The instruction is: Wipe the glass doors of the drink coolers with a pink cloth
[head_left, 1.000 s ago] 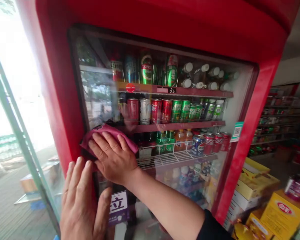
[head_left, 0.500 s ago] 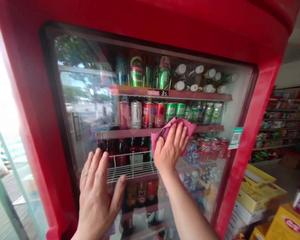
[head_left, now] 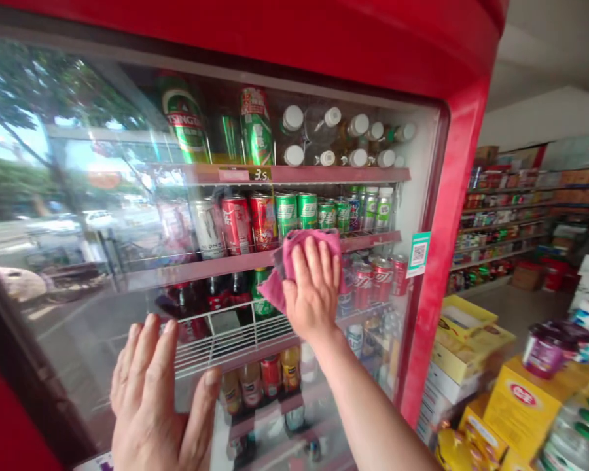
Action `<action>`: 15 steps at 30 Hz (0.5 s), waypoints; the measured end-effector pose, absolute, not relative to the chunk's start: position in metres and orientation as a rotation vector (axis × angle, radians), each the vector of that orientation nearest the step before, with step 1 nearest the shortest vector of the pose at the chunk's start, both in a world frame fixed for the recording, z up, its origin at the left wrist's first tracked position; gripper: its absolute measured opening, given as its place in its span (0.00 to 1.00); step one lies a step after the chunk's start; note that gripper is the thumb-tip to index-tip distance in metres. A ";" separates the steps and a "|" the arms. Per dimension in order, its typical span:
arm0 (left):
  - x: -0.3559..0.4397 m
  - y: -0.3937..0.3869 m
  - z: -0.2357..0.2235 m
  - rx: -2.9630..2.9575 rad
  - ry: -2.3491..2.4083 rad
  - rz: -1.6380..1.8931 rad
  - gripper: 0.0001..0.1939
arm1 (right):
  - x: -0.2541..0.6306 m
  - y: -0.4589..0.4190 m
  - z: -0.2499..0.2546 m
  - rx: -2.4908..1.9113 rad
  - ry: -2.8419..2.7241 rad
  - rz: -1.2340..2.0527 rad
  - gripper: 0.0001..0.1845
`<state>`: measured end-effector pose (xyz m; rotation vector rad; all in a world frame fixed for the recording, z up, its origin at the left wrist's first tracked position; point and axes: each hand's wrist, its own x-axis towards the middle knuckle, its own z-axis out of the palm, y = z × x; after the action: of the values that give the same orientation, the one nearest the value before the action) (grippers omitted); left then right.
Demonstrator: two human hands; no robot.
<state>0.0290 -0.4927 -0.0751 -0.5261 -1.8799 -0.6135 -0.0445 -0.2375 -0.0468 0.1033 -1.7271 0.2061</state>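
Observation:
My right hand [head_left: 311, 288] lies flat with its fingers extended, pressing a pink cloth [head_left: 273, 288] to the glass door [head_left: 44, 353] of a red drinks fridge [head_left: 464, 124]. The cloth is rumpled, and its left corner sticks out past my thumb. It covers part of a shelf edge, just below some green cans [head_left: 297, 209]. At the lower left, my left hand [head_left: 157, 405] is raised with fingers up and thumb apart, holding nothing. Whether it touches the glass I cannot tell. Behind the pane, cans and bottles stand on several shelves, with a white wire rack [head_left: 216, 343] between my hands.
A QR code sticker [head_left: 419, 255] is on the right side of the door. Yellow boxes [head_left: 525, 399], purple-wrapped tubs [head_left: 544, 350] and green-capped bottles [head_left: 586, 425] are stacked to the right. Stocked shelves [head_left: 505, 216] stand farther back. Trees and a street reflect in the glass.
The view has turned right, so the fridge sits farther left and more of the shop shows. The cloth is more bunched under my right hand. My left hand appears lower and farther left.

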 end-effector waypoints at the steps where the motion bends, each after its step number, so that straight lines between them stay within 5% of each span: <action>1: 0.028 -0.489 -0.076 -0.529 -1.872 -0.619 0.43 | -0.047 -0.222 -0.045 0.023 -1.697 0.251 0.37; 7: 0.029 -0.479 -0.076 -0.509 -1.921 -0.633 0.44 | -0.051 -0.219 -0.053 -0.206 -1.637 0.442 0.40; 15: 0.018 -0.459 -0.073 -0.533 -1.875 -0.616 0.45 | -0.028 -0.290 -0.092 0.464 -1.826 0.025 0.33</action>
<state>0.0176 -0.4593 -0.0733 -0.5330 -1.8752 -0.6162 -0.0278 -0.2899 -0.0917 0.4635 -1.8264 0.0248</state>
